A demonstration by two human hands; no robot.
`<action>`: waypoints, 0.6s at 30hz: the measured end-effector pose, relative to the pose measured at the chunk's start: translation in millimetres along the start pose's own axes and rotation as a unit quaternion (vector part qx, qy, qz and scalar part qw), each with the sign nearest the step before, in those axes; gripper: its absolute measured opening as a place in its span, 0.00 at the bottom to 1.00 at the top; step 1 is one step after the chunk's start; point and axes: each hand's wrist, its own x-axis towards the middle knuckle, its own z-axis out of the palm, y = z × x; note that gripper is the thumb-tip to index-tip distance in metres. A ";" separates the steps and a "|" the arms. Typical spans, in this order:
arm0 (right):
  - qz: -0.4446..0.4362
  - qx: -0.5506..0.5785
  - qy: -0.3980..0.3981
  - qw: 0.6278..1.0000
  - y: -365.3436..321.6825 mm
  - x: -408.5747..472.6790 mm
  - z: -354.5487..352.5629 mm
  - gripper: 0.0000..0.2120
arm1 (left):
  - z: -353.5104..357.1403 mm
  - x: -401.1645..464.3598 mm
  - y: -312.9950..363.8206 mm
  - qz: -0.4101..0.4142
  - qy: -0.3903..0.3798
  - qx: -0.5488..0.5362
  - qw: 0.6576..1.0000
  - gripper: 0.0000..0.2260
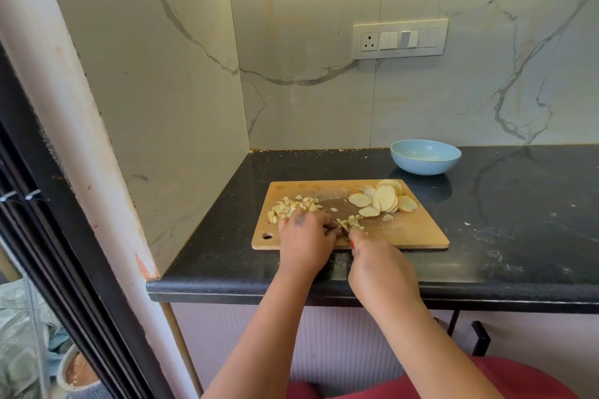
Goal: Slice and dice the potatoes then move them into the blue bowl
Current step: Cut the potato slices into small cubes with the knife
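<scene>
A wooden cutting board (405, 233) lies on the black counter. Round potato slices (385, 199) are fanned out at its far right. A heap of diced potato (291, 206) sits at its far left, and a smaller cluster of dice (350, 222) lies mid-board. My right hand (379, 264) grips the handle of a knife (337, 220) whose blade rests on the board between the heaps. My left hand (306, 236) has its fingers curled down on potato pieces beside the blade; what it holds is hidden. The blue bowl (425, 157) stands behind the board, with only a pale trace inside.
The counter (518, 220) ends in a front edge near me and meets marble walls at the left and back. A switch and socket panel (400, 39) is on the back wall. White crumbs dot the counter to the right of the board.
</scene>
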 end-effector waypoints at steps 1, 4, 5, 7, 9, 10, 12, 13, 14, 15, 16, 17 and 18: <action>0.010 0.015 -0.007 1.000 0.0 1.4 -0.8 0.16 | -0.7 -1.0 0.6 0.000 0.001 -0.001 1.000 0.07; 0.040 0.074 -0.043 0.995 13.4 1.1 -8.1 0.11 | -1.6 -2.7 2.3 0.002 0.001 -0.005 1.000 0.06; 0.046 0.092 -0.059 0.993 20.1 0.8 -12.6 0.10 | -2.5 -2.8 2.4 0.000 0.001 -0.008 1.000 0.06; 0.045 0.117 -0.088 0.988 34.8 0.5 -24.4 0.07 | -4.9 -2.7 3.1 -0.008 -0.005 -0.009 1.000 0.07; 0.047 0.132 -0.119 0.983 50.0 0.6 -38.2 0.06 | -5.5 -2.4 3.3 -0.010 -0.009 -0.008 1.000 0.08; 0.051 0.137 -0.134 0.980 57.4 -0.7 -45.3 0.06 | -5.5 -2.9 3.5 -0.010 -0.008 -0.009 1.000 0.08; 0.053 0.151 -0.161 0.974 71.5 -2.6 -58.2 0.07 | -6.9 -4.4 4.5 -0.012 -0.006 -0.014 1.000 0.08; 0.053 0.167 -0.168 0.970 78.4 -3.3 -65.0 0.07 | -7.5 -4.6 4.8 -0.012 -0.005 -0.017 1.000 0.08; 0.054 0.189 -0.168 0.966 84.3 -3.5 -72.1 0.06 | -7.6 -4.6 4.8 -0.012 -0.003 -0.019 1.000 0.07; 0.055 0.210 -0.162 0.963 88.4 -3.2 -79.1 0.05 | -7.8 -4.6 4.8 -0.011 -0.003 -0.020 1.000 0.07; 0.055 0.225 -0.151 0.961 91.7 -2.2 -85.5 0.04 | -8.1 -4.9 5.1 -0.011 -0.003 -0.020 1.000 0.07; 0.050 0.235 -0.139 0.961 93.8 0.5 -90.0 0.03 | -8.4 -5.0 5.3 -0.010 -0.004 -0.018 1.000 0.07; 0.042 0.239 -0.130 0.961 94.6 5.0 -93.2 0.02 | -8.6 -4.8 5.4 -0.010 -0.004 -0.016 1.000 0.06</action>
